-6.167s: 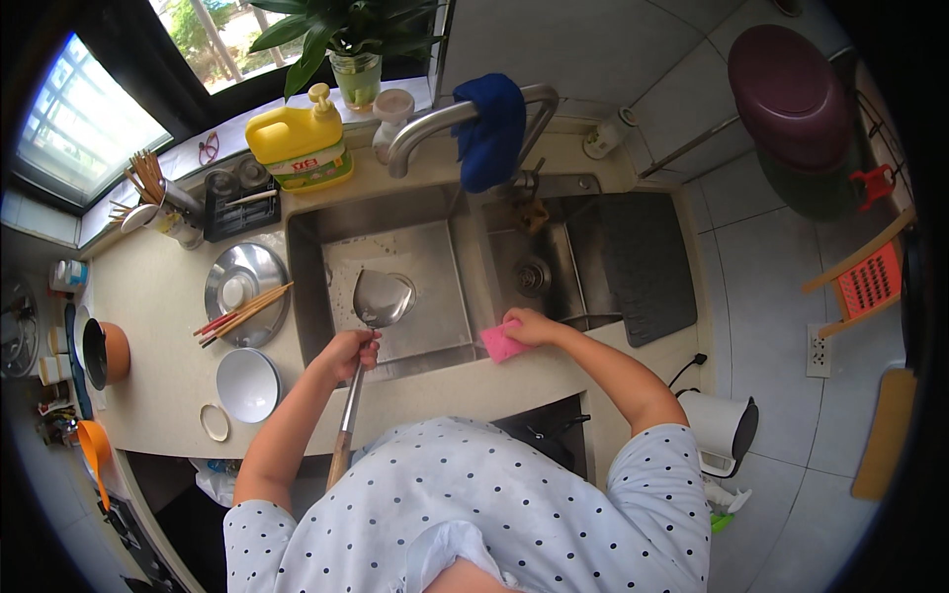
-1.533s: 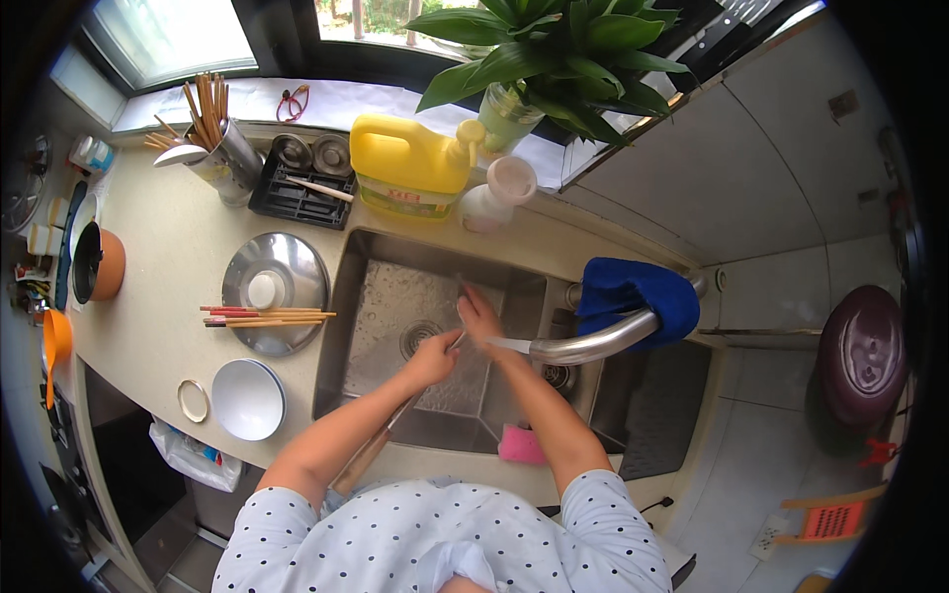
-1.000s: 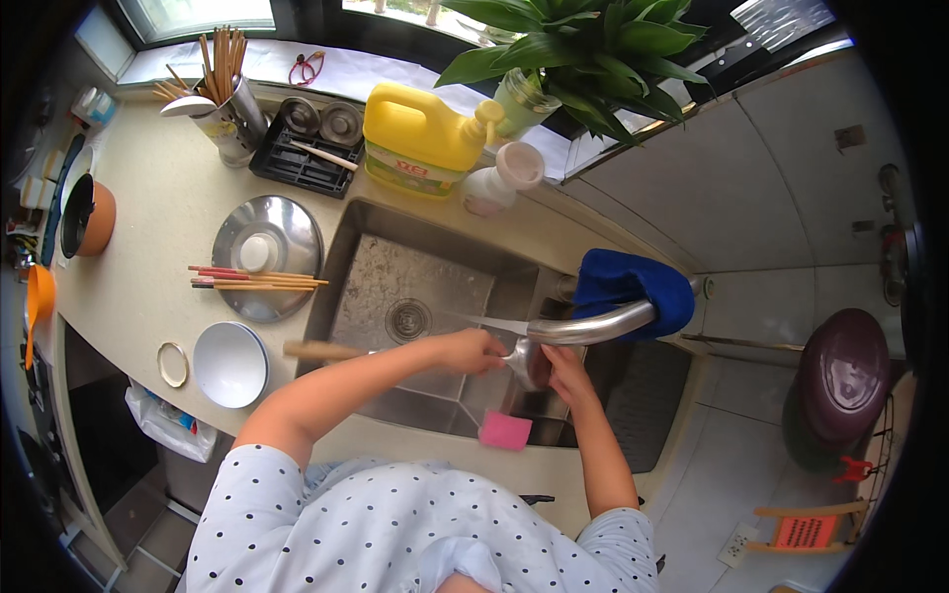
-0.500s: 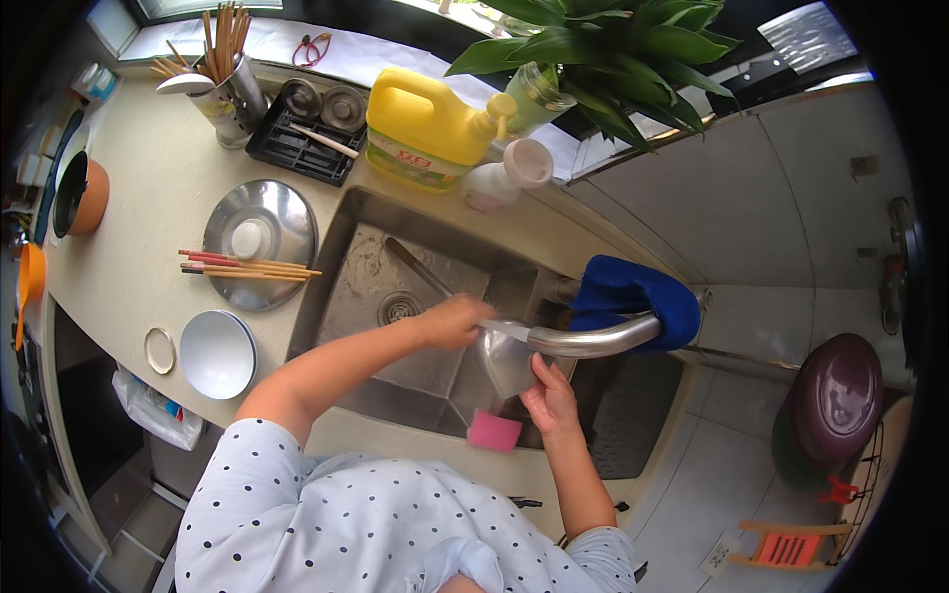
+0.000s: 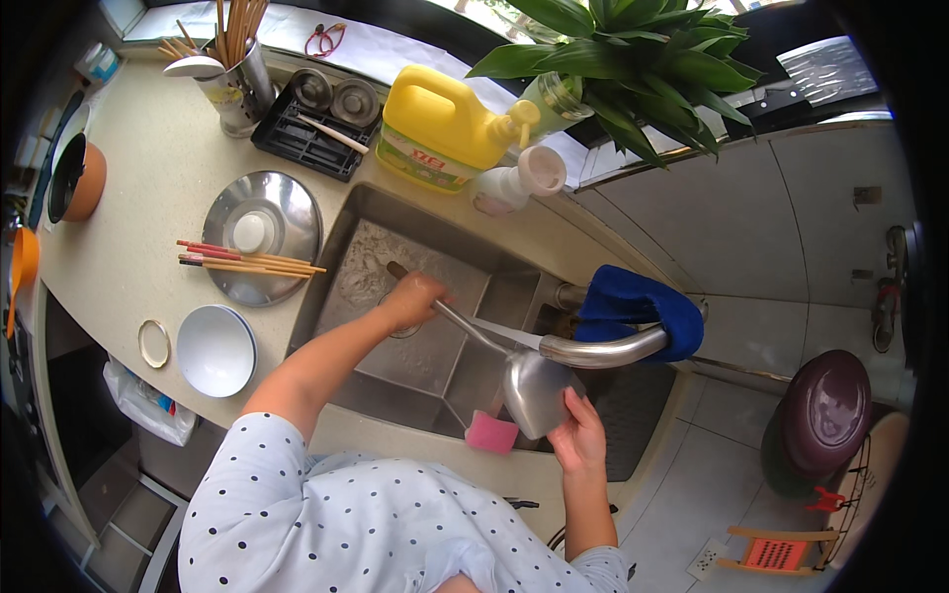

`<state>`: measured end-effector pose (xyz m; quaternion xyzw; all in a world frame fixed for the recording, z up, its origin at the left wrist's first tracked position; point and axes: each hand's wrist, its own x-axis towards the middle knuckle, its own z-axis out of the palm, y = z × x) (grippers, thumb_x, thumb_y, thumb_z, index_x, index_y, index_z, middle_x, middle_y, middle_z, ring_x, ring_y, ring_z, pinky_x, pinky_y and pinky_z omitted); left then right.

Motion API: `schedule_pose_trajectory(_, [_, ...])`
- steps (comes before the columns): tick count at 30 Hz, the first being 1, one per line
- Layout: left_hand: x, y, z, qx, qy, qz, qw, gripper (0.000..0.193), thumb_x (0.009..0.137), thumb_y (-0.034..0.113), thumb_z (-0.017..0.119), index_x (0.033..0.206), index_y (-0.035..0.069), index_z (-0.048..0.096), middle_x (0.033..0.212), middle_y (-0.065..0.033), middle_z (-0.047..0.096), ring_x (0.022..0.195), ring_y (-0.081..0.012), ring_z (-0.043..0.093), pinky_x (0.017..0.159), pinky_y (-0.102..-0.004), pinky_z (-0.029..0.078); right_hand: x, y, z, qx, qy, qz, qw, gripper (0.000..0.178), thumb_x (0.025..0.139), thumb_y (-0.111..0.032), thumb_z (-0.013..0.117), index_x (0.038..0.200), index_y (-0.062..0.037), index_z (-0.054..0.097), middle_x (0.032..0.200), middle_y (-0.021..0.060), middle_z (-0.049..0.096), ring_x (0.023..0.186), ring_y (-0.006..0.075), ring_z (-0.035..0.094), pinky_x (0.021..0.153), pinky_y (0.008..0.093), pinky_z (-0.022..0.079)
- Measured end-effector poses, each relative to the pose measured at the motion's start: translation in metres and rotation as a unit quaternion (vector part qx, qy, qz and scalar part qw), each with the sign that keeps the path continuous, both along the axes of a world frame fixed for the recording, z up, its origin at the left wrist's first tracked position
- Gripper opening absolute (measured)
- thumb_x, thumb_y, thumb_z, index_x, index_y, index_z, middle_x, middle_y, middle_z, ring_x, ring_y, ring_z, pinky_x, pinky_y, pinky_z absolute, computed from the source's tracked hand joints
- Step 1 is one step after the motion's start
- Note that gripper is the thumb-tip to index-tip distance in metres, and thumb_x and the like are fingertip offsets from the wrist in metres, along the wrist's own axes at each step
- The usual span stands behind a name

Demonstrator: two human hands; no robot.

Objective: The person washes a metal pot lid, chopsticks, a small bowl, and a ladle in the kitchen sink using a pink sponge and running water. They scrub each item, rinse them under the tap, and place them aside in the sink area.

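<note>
A metal wok spatula with a wooden-ended handle is held slantwise over the sink. My left hand is closed round its handle. At the broad blade, my right hand grips the edge, fingers partly hidden behind the metal. Water streams leftward from the curved steel faucet across the spatula's shaft, past my left hand. A pink sponge lies on the near rim of the sink, left of the blade.
Left of the sink are a steel lid with chopsticks across it and white bowls. A yellow detergent jug and white bottle stand behind the basin. A blue cloth drapes over the faucet.
My left hand has moved left along the handle, away from the faucet. The blade has come out from under the faucet toward me, with my right hand slightly lower and further right.
</note>
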<state>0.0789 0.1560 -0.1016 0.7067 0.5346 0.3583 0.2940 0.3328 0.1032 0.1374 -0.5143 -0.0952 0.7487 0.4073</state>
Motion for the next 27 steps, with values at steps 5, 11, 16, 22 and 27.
schedule_pose_trajectory(5, [-0.01,0.002,-0.008,0.017,0.038,-0.034,0.999,0.018,0.069,0.02,0.065,0.061,0.008,0.054,0.065,-0.01,0.055,0.07,-0.0306,0.055,0.069,-0.0408,0.04,0.031,-0.013,0.018,0.098,-0.244,0.243,0.934,0.022,0.087,-0.009,0.054,0.106,0.0016,0.055,0.1,0.0097,0.061,0.084,0.0158,0.057,0.074,0.0265,0.046])
schedule_pose_trajectory(11, [-0.008,-0.002,-0.001,-0.067,0.083,-0.131,0.986,0.008,0.06,0.014,0.061,0.064,0.01,0.056,0.066,-0.0095,0.056,0.072,-0.0295,0.056,0.069,-0.0408,0.042,0.031,0.015,0.017,0.34,-0.429,0.563,0.619,0.021,0.075,-0.003,0.061,0.095,-0.0054,0.062,0.093,0.0092,0.063,0.082,0.0189,0.058,0.078,0.0303,0.044])
schedule_pose_trajectory(16, [-0.002,0.014,0.007,-0.053,0.076,-0.149,0.985,0.009,0.059,0.014,0.062,0.064,0.008,0.056,0.065,-0.011,0.057,0.069,-0.0308,0.057,0.065,-0.0409,0.043,0.006,0.024,0.025,0.489,-0.456,0.599,0.44,0.027,0.068,0.0,0.059,0.093,-0.0086,0.062,0.096,0.0074,0.062,0.096,0.0235,0.057,0.092,0.0383,0.04])
schedule_pose_trajectory(22, [0.024,0.035,0.029,-0.036,0.017,-0.161,0.986,0.009,0.058,0.014,0.062,0.064,0.007,0.059,0.065,-0.0128,0.058,0.068,-0.0327,0.058,0.063,-0.0424,0.045,-0.022,0.047,0.028,0.511,-0.477,0.574,0.427,0.029,0.063,0.006,0.057,0.089,-0.0067,0.062,0.094,0.0068,0.063,0.091,0.0235,0.058,0.087,0.0389,0.044])
schedule_pose_trajectory(27, [0.018,0.033,0.027,-0.025,0.02,-0.138,0.99,0.012,0.06,0.018,0.064,0.064,0.008,0.059,0.066,-0.0126,0.059,0.069,-0.0319,0.059,0.065,-0.0422,0.045,-0.032,0.055,0.035,0.466,-0.482,0.593,0.446,0.03,0.062,0.005,0.056,0.089,-0.0063,0.062,0.095,0.0073,0.062,0.093,0.0235,0.058,0.085,0.0386,0.044])
